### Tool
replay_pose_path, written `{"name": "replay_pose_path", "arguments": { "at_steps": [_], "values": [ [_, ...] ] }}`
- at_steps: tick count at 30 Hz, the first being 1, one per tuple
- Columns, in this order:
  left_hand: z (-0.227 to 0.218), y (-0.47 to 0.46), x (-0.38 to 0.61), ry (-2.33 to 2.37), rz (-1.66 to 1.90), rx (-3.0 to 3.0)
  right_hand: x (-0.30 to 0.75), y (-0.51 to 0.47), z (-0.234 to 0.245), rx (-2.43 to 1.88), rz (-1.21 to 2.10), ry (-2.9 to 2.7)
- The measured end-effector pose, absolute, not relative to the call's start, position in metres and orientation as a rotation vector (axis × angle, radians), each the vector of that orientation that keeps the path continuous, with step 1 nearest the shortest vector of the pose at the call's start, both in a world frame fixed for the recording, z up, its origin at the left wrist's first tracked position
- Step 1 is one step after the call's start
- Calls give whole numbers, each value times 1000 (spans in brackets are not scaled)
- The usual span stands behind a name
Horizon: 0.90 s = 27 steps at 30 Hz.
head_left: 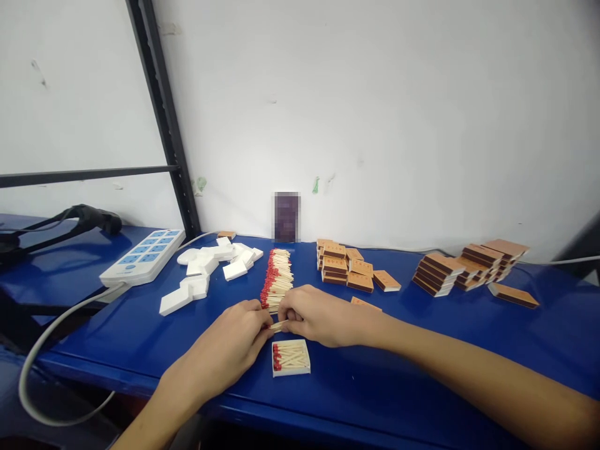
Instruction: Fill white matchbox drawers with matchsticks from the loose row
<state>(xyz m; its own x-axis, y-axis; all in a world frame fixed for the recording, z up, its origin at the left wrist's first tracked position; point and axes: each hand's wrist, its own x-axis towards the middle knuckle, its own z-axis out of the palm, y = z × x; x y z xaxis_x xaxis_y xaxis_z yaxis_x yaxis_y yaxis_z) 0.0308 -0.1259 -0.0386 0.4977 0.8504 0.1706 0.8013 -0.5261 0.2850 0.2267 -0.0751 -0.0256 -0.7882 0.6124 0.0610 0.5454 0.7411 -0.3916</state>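
Observation:
My left hand [241, 334] and my right hand [314, 315] meet at the near end of a long pile of red-tipped matches [278, 278]. Between my closed fingertips lie a few matches [278, 326], the left hand at their red heads and the right at the bare ends. Just below my hands, a white matchbox tray [307, 343] rests on the blue table, partly filled with matches whose heads point left. My fingers hide part of the nearest matches.
White matchbox trays [197, 265] lie heaped on the left, beside a power strip [143, 256]. Orange-brown matchbox sleeves [347, 269] are stacked right of the matches, with more stacks of matchboxes [469, 265] farther right. A black metal post [164, 119] stands at the back left.

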Motion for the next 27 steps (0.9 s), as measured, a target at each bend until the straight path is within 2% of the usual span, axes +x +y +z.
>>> {"name": "replay_pose_path", "arguments": {
  "at_steps": [13,27],
  "values": [
    [-24,-120,39,1384,206,2647,225,-81,-18,-946,451,-2856],
    [-36,-114,28,1228,289,2703,227,-86,-7,-986,304,-3056]
  ]
}}
